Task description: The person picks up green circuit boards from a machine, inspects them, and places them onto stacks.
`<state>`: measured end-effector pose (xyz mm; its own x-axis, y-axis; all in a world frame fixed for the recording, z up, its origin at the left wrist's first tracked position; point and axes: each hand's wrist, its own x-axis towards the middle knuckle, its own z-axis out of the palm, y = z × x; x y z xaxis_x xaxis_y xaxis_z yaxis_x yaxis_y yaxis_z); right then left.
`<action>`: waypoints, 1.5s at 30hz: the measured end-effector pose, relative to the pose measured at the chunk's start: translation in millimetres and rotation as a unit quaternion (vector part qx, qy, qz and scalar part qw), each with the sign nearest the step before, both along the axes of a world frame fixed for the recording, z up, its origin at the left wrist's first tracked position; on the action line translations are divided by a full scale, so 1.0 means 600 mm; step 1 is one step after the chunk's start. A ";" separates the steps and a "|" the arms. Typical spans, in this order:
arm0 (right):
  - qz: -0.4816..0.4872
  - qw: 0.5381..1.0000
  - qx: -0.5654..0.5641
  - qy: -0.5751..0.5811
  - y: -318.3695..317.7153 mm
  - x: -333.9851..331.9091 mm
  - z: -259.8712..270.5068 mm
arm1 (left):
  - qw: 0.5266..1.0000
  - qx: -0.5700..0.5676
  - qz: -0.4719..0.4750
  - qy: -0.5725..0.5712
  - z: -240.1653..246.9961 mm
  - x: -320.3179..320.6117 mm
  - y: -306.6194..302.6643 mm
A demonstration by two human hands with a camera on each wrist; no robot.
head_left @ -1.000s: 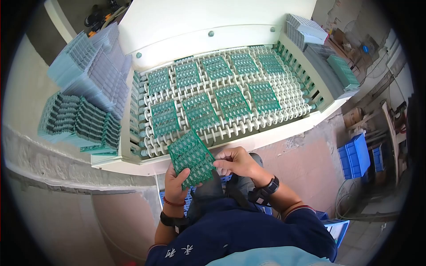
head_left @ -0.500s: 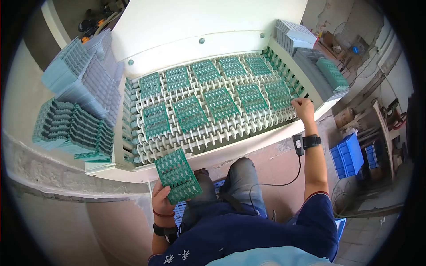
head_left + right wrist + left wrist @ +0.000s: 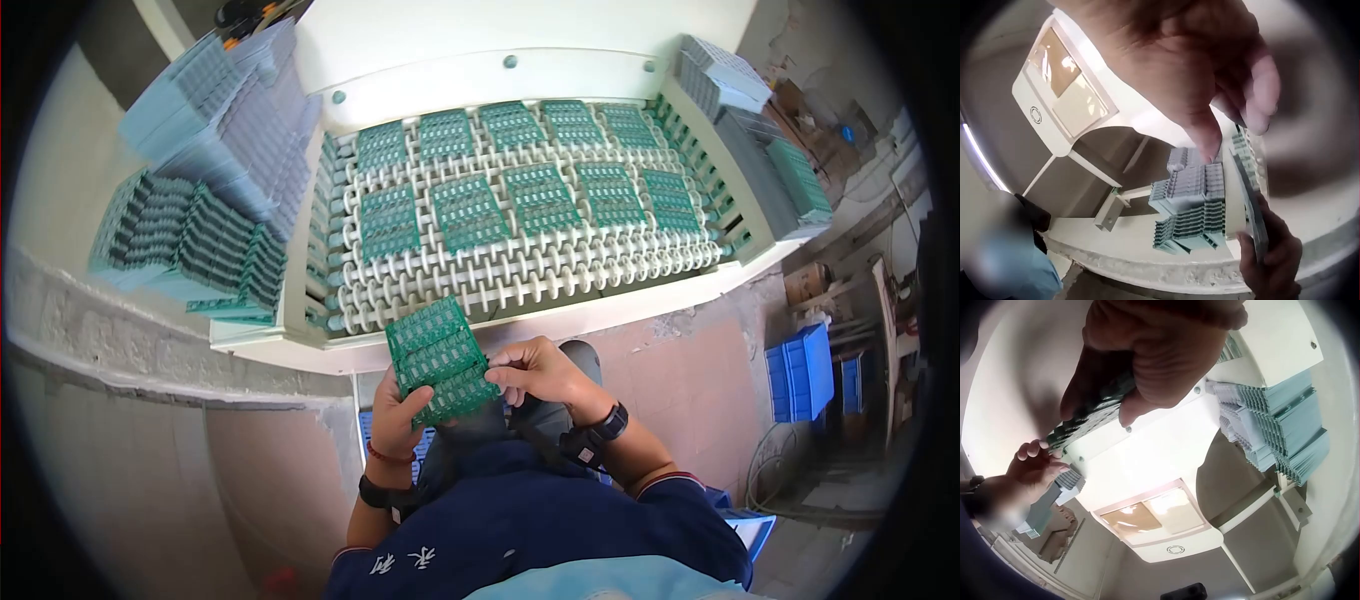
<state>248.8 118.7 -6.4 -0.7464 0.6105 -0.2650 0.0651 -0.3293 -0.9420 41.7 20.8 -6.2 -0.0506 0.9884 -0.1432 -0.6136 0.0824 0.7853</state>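
In the head view the left hand (image 3: 397, 412) grips a small stack of green circuit boards (image 3: 437, 352), thumb on top, in front of the machine's near edge. At the boards' right edge are the bent fingers of the right hand (image 3: 545, 377); in the left wrist view its fingertips meet the boards' far end (image 3: 1054, 439). Whether it pinches one board is too small to tell. Beyond the hands, green boards lie in two rows on a bed of white rollers (image 3: 500, 290), one of them a front-row board (image 3: 541, 198).
Stacks of grey-blue boards (image 3: 235, 150) and green-edged boards (image 3: 190, 235) stand on the left side. More stacks (image 3: 765, 160) line the machine's right ledge. A blue crate (image 3: 799, 375) sits on the floor at right. A white panel (image 3: 520, 35) rises behind the rollers.
A second ago the front row had one board fewer at its right end. The right hand reached there half a second ago and is back beside the held stack.
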 end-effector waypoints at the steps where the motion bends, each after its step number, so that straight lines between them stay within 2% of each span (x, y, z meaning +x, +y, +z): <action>1: -0.016 1.000 -0.011 -0.004 -0.002 -0.005 0.002 | 1.000 -0.002 0.012 0.001 -0.003 -0.005 -0.002; 3: -0.020 0.999 -0.024 -0.009 -0.002 -0.008 0.004 | 1.000 0.005 0.004 -0.020 -0.009 -0.017 -0.009; 5: -0.081 0.997 -0.011 0.003 0.006 0.007 0.003 | 1.000 0.014 0.010 -0.012 -0.013 -0.030 -0.020; 6: -0.072 0.997 -0.012 0.000 0.013 0.014 0.002 | 0.999 0.023 0.018 -0.044 -0.010 -0.034 -0.024; 8: -0.206 0.978 -0.007 0.021 0.027 0.026 0.002 | 0.996 0.034 0.030 -0.077 -0.008 -0.044 -0.033; 9: -0.201 0.979 -0.007 0.019 0.033 0.029 0.001 | 0.996 0.034 0.035 -0.079 -0.005 -0.052 -0.040; 11: -0.250 0.965 -0.009 0.073 0.043 0.031 -0.002 | 0.992 0.070 -0.001 -0.109 0.005 -0.072 -0.054; 16: -0.201 0.980 0.005 0.011 0.042 -0.056 0.022 | 0.989 0.084 0.004 -0.120 0.002 -0.100 -0.088; 21: -0.150 0.989 -0.008 0.011 0.047 -0.167 0.017 | 0.991 0.079 0.043 -0.095 -0.006 -0.096 -0.104; 22: -0.156 0.987 0.021 -0.017 0.050 -0.171 0.018 | 0.992 0.070 0.050 -0.097 -0.005 -0.096 -0.105; 26: -0.178 0.983 0.006 -0.032 0.058 -0.131 0.023 | 0.994 0.045 0.062 -0.081 -0.006 -0.090 -0.101; 29: -0.228 0.973 0.014 -0.029 0.063 -0.076 0.024 | 0.993 0.050 0.048 -0.100 0.006 -0.078 -0.080; 31: -0.259 0.960 0.077 -0.078 0.065 -0.042 0.026 | 0.995 0.046 0.026 -0.083 -0.001 -0.074 -0.066; 32: -0.260 0.941 0.158 -0.149 0.062 -0.028 0.033 | 0.995 0.047 0.022 -0.084 0.000 -0.071 -0.059; 33: -0.264 0.939 0.160 -0.150 0.057 -0.022 0.035 | 0.996 0.040 0.014 -0.078 0.002 -0.066 -0.048; 35: -0.289 0.850 0.381 -0.221 0.041 -0.013 0.037 | 0.997 0.033 0.003 -0.072 0.006 -0.054 -0.030; 36: -0.286 0.871 0.349 -0.195 0.030 -0.015 0.043 | 0.998 0.021 0.004 -0.057 0.008 -0.046 -0.020; 37: -0.289 0.870 0.349 -0.195 0.019 -0.020 0.047 | 0.999 0.008 0.004 -0.041 0.010 -0.038 -0.011; 38: -0.221 0.941 0.218 -0.137 0.008 -0.027 0.050 | 0.999 0.009 0.000 -0.040 0.011 -0.030 -0.003; 39: -0.147 0.983 0.082 -0.074 0.001 -0.029 0.052 | 0.999 0.017 -0.009 -0.033 0.012 -0.022 0.007; 43: -0.183 0.981 0.041 -0.042 0.012 -0.015 0.022 | 0.999 0.031 -0.030 -0.012 0.022 -0.007 0.027; 45: -0.272 0.960 0.053 -0.035 0.048 0.018 0.028 | 0.999 0.027 -0.031 -0.008 0.025 -0.008 0.028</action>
<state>259.8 147.5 10.6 -0.2925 0.9314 -0.2167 -0.0252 -0.2341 -0.9719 36.9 37.6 8.9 0.0135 0.9959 -0.0900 -0.6214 0.0789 0.7795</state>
